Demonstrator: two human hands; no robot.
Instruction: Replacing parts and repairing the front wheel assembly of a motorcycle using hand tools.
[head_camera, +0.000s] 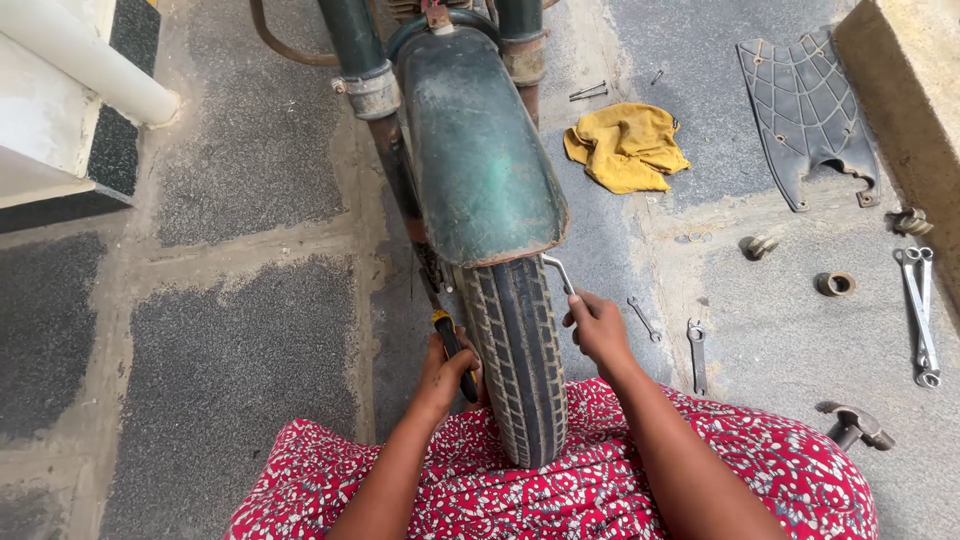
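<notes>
A motorcycle front wheel (515, 350) with a black treaded tyre stands between my knees, under a dusty green mudguard (478, 150). My left hand (445, 372) grips a black-and-yellow tool handle (452, 345) on the left side of the wheel, near the axle. On the right side of the tyre my right hand (598, 328) holds a silver wrench (558, 272) whose end points up toward the mudguard edge. The axle itself is hidden behind the tyre.
A yellow rag (626, 147) lies on the paving behind the wheel. Two small wrenches (697, 350) lie right of my hand, a pair of long spanners (920, 310) farther right. A hammer (853, 425), metal bushings (835, 284) and a black plastic panel (810, 110) also lie nearby.
</notes>
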